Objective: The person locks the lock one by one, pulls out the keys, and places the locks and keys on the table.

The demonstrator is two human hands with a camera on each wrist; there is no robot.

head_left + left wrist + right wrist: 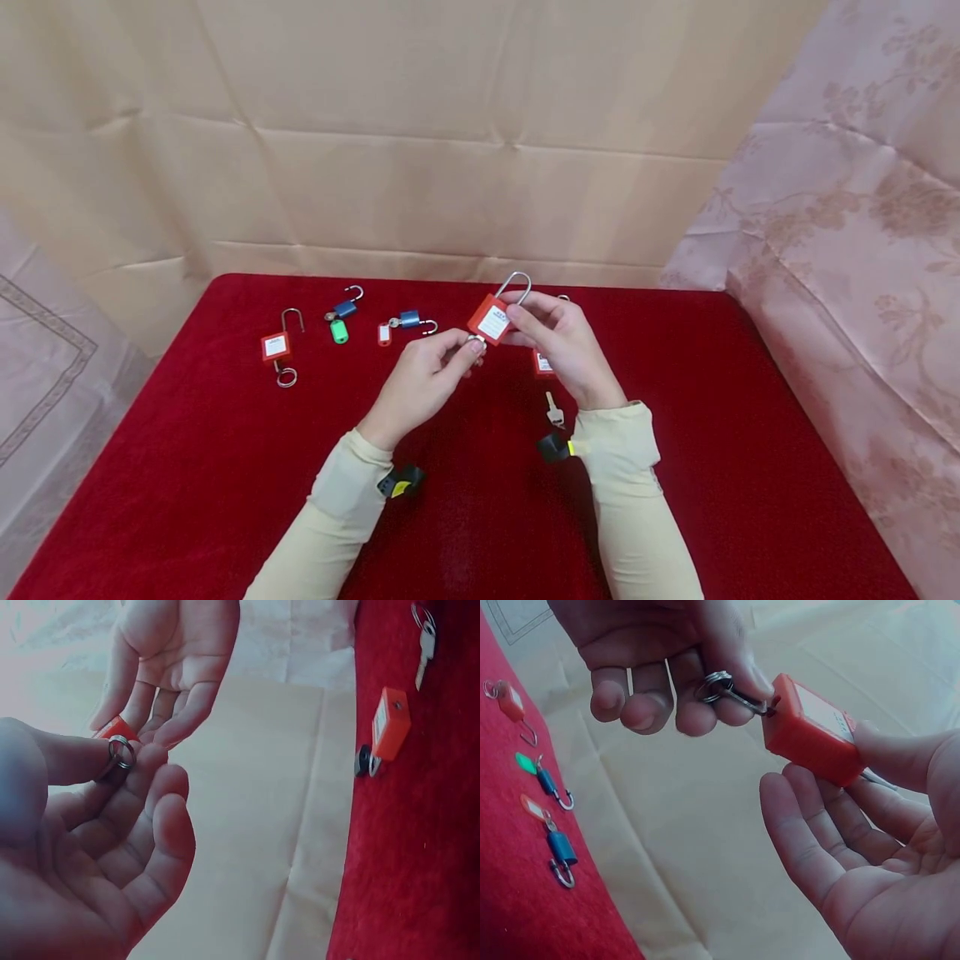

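A red padlock (491, 321) with a closed silver shackle is held above the red table (225, 467). My right hand (517, 318) grips its body (810, 739) between thumb and fingers. My left hand (471, 348) pinches the key ring (716, 682) of a key (748, 701) that sits in the lock's bottom. In the left wrist view the ring (120, 754) lies between thumb and forefinger, and only a corner of the padlock (116, 727) shows.
A second red padlock (543, 364) and a loose key (553, 410) lie under my right hand. To the left lie an open red padlock (276, 344) and two open blue padlocks (345, 309) (409, 319) with tags. A beige cloth wall stands behind.
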